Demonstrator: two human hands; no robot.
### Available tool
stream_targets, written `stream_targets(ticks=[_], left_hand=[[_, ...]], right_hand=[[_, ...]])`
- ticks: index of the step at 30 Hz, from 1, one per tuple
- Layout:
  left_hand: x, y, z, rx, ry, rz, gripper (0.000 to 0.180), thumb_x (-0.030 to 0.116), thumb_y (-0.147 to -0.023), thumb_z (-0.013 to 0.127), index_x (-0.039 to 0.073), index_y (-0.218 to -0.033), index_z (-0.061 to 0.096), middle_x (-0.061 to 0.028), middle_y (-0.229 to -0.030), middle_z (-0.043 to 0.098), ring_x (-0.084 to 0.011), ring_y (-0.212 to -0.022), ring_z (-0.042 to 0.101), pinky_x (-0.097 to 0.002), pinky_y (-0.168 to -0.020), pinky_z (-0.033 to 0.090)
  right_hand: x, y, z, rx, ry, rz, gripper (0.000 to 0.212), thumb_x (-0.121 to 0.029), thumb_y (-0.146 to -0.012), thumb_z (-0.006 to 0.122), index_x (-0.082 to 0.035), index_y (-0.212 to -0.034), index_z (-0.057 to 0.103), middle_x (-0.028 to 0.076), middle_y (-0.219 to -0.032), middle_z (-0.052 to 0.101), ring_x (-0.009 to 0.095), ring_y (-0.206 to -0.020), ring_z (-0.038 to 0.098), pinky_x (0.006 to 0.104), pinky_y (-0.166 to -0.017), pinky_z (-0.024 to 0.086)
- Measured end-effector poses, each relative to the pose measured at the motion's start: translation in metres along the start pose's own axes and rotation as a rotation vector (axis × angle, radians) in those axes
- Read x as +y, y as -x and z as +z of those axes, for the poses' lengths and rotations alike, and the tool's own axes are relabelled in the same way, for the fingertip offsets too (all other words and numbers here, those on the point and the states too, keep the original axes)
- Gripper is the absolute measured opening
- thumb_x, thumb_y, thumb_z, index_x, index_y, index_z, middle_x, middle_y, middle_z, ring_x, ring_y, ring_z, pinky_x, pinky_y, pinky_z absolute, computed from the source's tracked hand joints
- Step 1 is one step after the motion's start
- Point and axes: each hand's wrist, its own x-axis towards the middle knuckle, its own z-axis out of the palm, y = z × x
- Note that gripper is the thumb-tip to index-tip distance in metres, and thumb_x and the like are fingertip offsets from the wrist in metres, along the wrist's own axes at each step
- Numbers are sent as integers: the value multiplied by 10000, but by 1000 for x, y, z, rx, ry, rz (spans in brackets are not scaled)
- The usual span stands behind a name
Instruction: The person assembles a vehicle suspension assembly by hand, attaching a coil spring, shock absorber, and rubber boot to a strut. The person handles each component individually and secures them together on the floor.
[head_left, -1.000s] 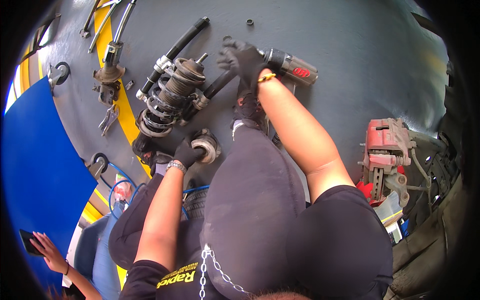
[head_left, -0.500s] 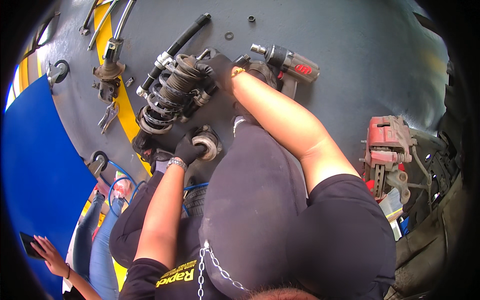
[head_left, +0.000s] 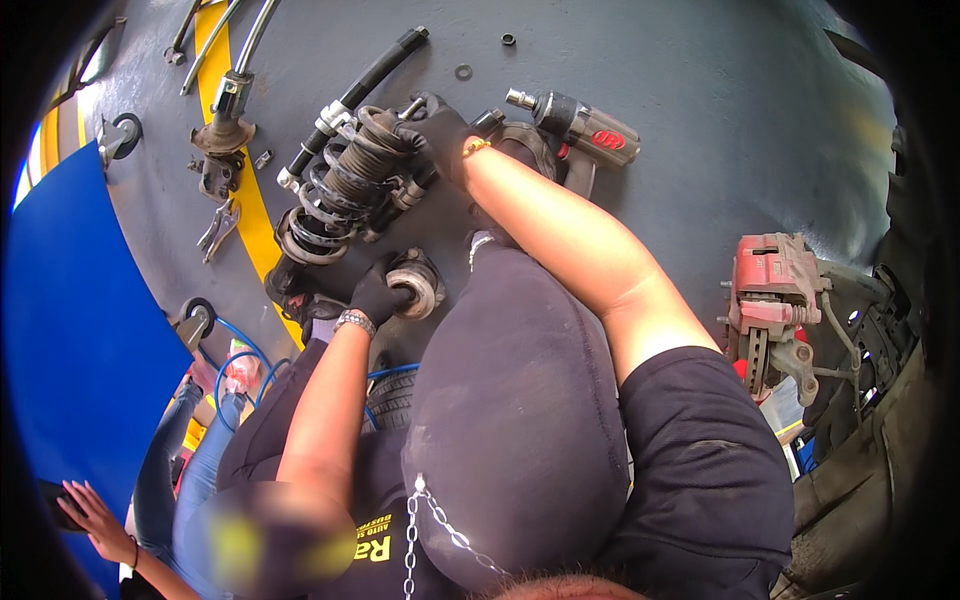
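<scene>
A strut with a coil spring (head_left: 340, 185) lies slantwise on the floor, its top end toward my right hand. Spring compressor rods (head_left: 385, 68) with silver clamps run along its sides. My gloved right hand (head_left: 440, 142) is closed around the top end, thumb and fingers at the bare tip of the piston rod (head_left: 412, 108). My gloved left hand (head_left: 376, 297) grips a round, worn strut mount (head_left: 424, 290) below the spring, fingers curled into its middle. The palm sides of both hands are hidden.
An impact wrench (head_left: 585, 128) lies right of my right hand. Left are locking pliers (head_left: 218, 228) and another strut (head_left: 222, 140). A washer (head_left: 463, 72) and a nut (head_left: 508, 39) lie farther off. A red brake caliper (head_left: 770, 280) is at right; another person's hand (head_left: 98, 515) is lower left.
Both my hands keep their grips, and the strut and mount stay nearly in place. The view shifts slightly. The other person's hand at lower left is a little lower.
</scene>
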Motion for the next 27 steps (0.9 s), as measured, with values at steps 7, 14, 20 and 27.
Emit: stream_targets(ticks=[7,14,20,27], left_hand=[[12,4,-5,-13,-61,17,892,213,-650,813,58,-1480,525,-197,-1339,669,-317,-1221,657,-412,-1038,522],[6,3,-5,-14,-53,38,894,308,-660,795,47,-1469,520,-232,-1316,672,-355,-1229,656,-425,-1050,519],[-8,-3,-1,-13,0,37,914,310,-652,794,35,-1476,509,-233,-1344,657,-354,-1255,641,-423,-1063,510],[5,1,-5,-31,4,14,932,310,-647,796,24,-1482,498,-230,-1382,635,-361,-1289,617,-415,-1088,493]], right_hand=[[2,1,3,39,43,-24,691,-246,-875,850,11,-1409,495,75,-1143,673,140,-1007,616,290,-881,532],[0,7,5,50,22,-26,652,-219,-878,840,11,-1391,508,80,-1138,676,139,-1004,621,290,-871,535],[-1,6,5,67,25,-39,595,-197,-877,827,-4,-1351,525,81,-1104,685,146,-972,642,303,-832,554],[7,6,2,85,-68,-102,445,-168,-828,816,-35,-1178,577,69,-998,699,142,-901,643,311,-810,556]])
